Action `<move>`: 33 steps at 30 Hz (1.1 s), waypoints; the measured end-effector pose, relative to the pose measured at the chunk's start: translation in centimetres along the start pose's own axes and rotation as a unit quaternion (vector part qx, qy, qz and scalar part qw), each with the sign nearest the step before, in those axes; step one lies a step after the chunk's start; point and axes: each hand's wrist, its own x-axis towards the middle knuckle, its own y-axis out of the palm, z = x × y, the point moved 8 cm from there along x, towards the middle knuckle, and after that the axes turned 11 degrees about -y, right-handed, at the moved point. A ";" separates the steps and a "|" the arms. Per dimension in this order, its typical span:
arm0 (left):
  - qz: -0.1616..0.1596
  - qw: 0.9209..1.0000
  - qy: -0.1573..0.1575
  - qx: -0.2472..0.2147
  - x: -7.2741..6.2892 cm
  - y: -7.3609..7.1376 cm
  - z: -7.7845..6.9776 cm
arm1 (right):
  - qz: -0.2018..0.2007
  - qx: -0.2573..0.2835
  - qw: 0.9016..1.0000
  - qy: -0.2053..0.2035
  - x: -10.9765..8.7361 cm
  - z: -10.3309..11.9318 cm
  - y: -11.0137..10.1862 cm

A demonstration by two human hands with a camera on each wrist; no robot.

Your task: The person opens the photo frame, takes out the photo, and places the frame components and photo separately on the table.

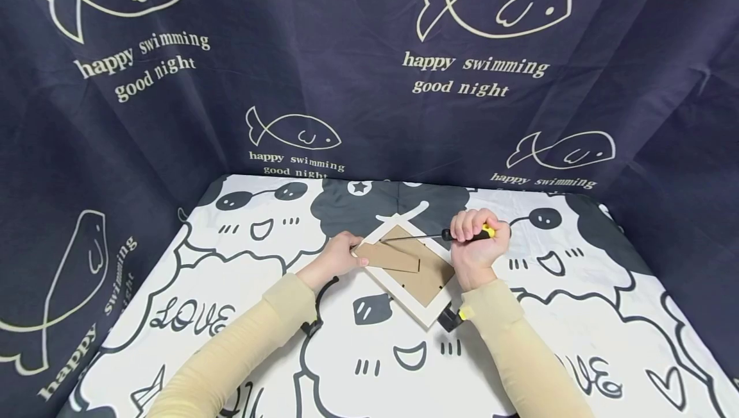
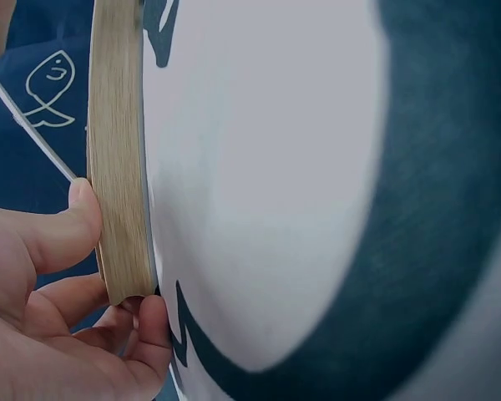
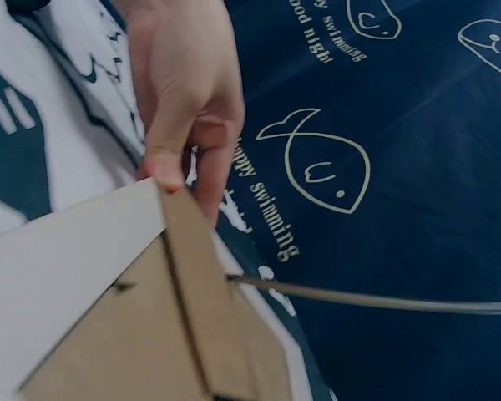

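Note:
A white picture frame lies face down, turned cornerwise, on the patterned cloth. Its brown backing board carries a flat stand leg. My left hand grips the frame's left corner; in the left wrist view its thumb lies over the wood-grain side. In my right hand is a screwdriver, fingers wrapped round its black and yellow handle. The shaft points left, its tip at the backing beside the stand leg; the right wrist view shows the shaft reaching the leg's side.
A white cloth with black cartoon drawings covers the table. Dark blue curtains with fish prints hang behind and at both sides. Small black tabs stick out along the backing's edges. Black wrist straps show at both cuffs.

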 end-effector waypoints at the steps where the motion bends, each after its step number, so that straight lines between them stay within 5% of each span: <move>1: 0.002 1.000 0.000 0.000 0.0 0.0 0.0 | -0.004 -0.001 1.000 0.002 0.2 -0.2 0.2; 7: 0.007 1.000 0.005 -0.002 0.2 0.2 0.0 | -0.032 -0.008 0.999 0.020 1.1 -1.5 1.0; 19: 0.004 1.000 0.008 0.008 0.1 -0.1 -0.1 | -0.081 -0.107 0.990 0.050 2.3 -4.0 2.5; 33: 0.005 1.000 0.025 0.011 0.3 -0.1 -0.1 | -0.111 -0.241 0.961 0.082 4.1 -7.9 4.2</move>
